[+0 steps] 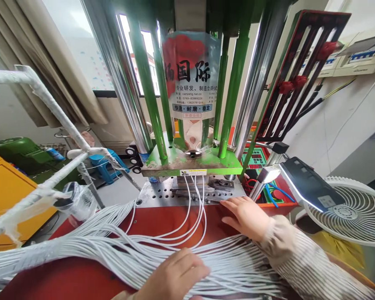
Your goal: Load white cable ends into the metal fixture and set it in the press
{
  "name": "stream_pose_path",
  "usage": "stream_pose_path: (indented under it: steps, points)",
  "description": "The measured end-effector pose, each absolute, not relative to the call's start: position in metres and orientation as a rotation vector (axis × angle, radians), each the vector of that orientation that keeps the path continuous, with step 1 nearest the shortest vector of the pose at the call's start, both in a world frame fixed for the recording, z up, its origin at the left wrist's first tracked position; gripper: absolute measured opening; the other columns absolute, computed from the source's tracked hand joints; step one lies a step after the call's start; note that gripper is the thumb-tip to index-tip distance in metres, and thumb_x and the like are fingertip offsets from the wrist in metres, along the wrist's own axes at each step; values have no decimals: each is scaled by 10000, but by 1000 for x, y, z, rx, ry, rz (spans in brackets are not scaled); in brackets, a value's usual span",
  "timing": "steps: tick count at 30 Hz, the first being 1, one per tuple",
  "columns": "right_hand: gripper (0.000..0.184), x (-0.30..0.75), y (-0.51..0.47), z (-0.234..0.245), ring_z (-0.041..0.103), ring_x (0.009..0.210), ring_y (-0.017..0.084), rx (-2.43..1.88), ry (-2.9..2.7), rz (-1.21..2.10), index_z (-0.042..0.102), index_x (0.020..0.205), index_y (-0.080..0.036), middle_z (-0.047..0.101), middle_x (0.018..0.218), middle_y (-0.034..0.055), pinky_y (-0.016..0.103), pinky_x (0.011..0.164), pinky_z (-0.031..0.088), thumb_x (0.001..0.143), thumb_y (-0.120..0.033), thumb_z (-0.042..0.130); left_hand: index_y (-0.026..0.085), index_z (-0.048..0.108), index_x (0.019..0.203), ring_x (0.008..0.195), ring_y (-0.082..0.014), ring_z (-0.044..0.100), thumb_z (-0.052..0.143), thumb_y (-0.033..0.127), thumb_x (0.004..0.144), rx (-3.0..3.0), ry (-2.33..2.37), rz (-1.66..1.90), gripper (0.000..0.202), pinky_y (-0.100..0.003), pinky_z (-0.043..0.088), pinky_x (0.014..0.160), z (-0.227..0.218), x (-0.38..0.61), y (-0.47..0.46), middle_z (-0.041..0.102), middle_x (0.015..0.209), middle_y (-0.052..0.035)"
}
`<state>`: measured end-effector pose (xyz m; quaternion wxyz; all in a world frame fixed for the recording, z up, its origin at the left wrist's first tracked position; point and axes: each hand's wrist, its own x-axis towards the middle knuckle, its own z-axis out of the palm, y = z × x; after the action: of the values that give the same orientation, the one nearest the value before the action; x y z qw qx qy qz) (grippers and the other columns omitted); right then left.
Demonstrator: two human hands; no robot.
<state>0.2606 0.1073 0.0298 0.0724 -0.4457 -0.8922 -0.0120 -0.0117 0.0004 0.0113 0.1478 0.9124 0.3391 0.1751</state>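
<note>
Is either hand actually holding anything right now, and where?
Nothing is gripped. The left hand lies palm-down on the white cable bundle; the right hand rests flat on the red table.

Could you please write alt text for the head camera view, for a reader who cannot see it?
A person's left hand rests on a bundle of white cables spread over a red table; the right hand lies flat near a green press, into which a few cables run.

cables (237,262) on table (81,279) | press (190,164) behind cables | fan (362,212) right of press
</note>
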Motion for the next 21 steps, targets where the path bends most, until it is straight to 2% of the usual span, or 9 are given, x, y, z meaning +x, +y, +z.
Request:
stream_pose_path:
  steps: [2, 4, 7, 9, 11, 14, 17, 19, 21]
  points:
    - [414, 230, 140, 17, 574, 991, 291, -1385, -2639, -91, 584, 1237, -154, 648, 1074, 142, 430, 844, 441, 895, -387, 571, 229, 534, 1242, 1071, -224, 560, 704, 403, 751, 2497, 1075, 327, 548, -308, 450, 959, 22, 21, 16, 621, 1205, -54]
    - [359, 212, 159, 2, 564, 997, 294, -1387, -2621, -119, 609, 1202, -160, 639, 1057, 143, 415, 826, 443, 893, -341, 593, 212, 551, 1216, 1066, -292, 558, 744, 392, 691, 2373, 1345, 163, 587, -398, 485, 898, 24, 40, 22, 609, 1196, -89]
    - [290, 208, 159, -6, 566, 985, 290, -1380, -2617, -103, 641, 1149, -181, 641, 1041, 129, 405, 822, 443, 882, -292, 620, 181, 619, 1047, 907, -309, 613, 638, 320, 776, 2258, 1607, -43, 305, -445, 500, 762, 17, 46, 22, 652, 1008, -101]
    - [345, 213, 146, 3, 538, 1053, 321, -1395, -2579, -94, 600, 1210, -160, 610, 1145, 162, 457, 876, 417, 891, -293, 604, 173, 628, 931, 858, -282, 615, 523, 258, 848, 2275, 1624, -28, 159, -428, 476, 758, 16, 42, 27, 657, 925, -89]
    - [468, 218, 127, 17, 527, 1101, 302, -1324, -2591, -41, 508, 1311, -163, 573, 1252, 155, 443, 929, 405, 888, -342, 601, 174, 610, 838, 869, -247, 591, 437, 233, 889, 2279, 1615, 153, 190, -388, 444, 782, 21, 35, 40, 645, 896, -75]
    - [758, 234, 101, 33, 646, 885, 223, -1214, -2762, 200, 359, 1418, -180, 698, 1066, 77, 317, 787, 497, 780, -394, 709, 178, 577, 774, 772, -171, 548, 364, 278, 924, 2076, 1485, 443, 279, -300, 407, 727, 34, 24, 64, 612, 796, -29]
    - [509, 265, 88, 41, 679, 717, 251, -1542, -2823, 72, 553, 1276, -179, 739, 797, 61, 369, 698, 513, 777, -136, 647, 176, 582, 777, 562, -105, 447, 368, 344, 907, 1743, 1213, 442, 301, -237, 357, 579, 34, 19, 79, 517, 606, 38]
    - [423, 286, 80, 48, 672, 823, 310, -1666, -2709, -141, 663, 1125, -194, 736, 867, 94, 478, 780, 496, 730, -49, 616, 161, 584, 793, 465, -81, 368, 415, 382, 864, 1513, 1171, 396, 288, -223, 308, 491, 24, 20, 82, 498, 562, 52]
    - [490, 296, 66, 54, 624, 966, 352, -1534, -2592, -78, 647, 1163, -237, 699, 1056, 112, 544, 857, 463, 693, -98, 673, 143, 587, 796, 455, -84, 395, 493, 429, 801, 1333, 1190, 394, 302, -219, 299, 457, 13, 24, 80, 552, 592, 25]
